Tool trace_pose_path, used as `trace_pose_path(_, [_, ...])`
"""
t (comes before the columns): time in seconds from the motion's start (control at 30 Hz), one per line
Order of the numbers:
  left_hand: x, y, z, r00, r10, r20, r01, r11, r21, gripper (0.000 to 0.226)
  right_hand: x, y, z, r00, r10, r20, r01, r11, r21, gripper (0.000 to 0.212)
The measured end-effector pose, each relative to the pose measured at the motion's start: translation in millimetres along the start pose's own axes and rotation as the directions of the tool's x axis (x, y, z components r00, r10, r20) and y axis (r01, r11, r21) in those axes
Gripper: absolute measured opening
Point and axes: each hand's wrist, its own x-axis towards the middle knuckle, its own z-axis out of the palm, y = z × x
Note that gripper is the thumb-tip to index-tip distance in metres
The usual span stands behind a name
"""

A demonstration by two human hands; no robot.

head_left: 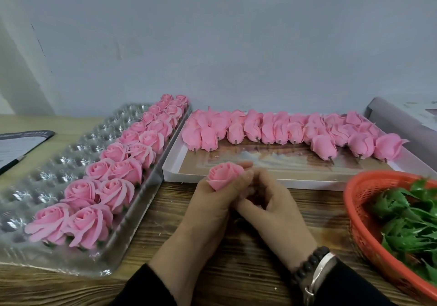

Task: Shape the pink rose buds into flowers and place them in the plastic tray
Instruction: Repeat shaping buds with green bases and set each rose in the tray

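Observation:
My left hand (210, 201) holds a pink rose bud (224, 174) above the wooden table, its thumb and fingers curled round the base. My right hand (269, 201) meets it from the right, fingers curled in against the bud's underside, which is hidden. The clear plastic tray (47, 171) lies at the left, with two rows of shaped pink roses (113, 178) along its right side. Several closed pink buds (295, 130) with short stems lie in a white flat box (179, 164) behind my hands.
An orange mesh basket (359, 211) full of green leaf pieces (406, 216) stands at the right. A dark-edged paper (14, 145) with a pen lies at the far left. A grey wall closes the back of the table.

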Motion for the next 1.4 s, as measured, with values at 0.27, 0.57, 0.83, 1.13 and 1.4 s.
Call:
trace_pose_path(0.27, [-2,-1,-12,0.972,0.225,0.061,-0.233,0.946,0.227,0.012,-1,-2,-6,0.979,-0.135,-0.151,0.120,0.987,-0.105,0.018])
trace_pose_path(0.57, [-4,-2,-13,0.980,0.185,0.077,-0.201,0.912,0.357,0.039,-3,-4,-4,0.984,-0.133,-0.121,0.120,0.986,-0.114,0.020])
trace_pose_path(0.83, [-4,-2,-12,0.981,0.191,0.018,-0.185,0.917,0.353,0.006,-4,-2,-3,0.989,-0.126,-0.076,0.122,0.991,-0.062,0.023])
trace_pose_path(1.13, [-4,-4,-15,0.980,0.184,0.079,-0.201,0.899,0.388,0.030,-2,-3,-3,0.990,-0.110,-0.084,0.106,0.993,-0.054,0.017])
trace_pose_path(1.4, [-4,-4,-12,0.983,0.179,0.041,-0.182,0.910,0.374,0.027,-4,-4,-4,0.990,-0.114,-0.081,0.115,0.993,0.004,0.025])
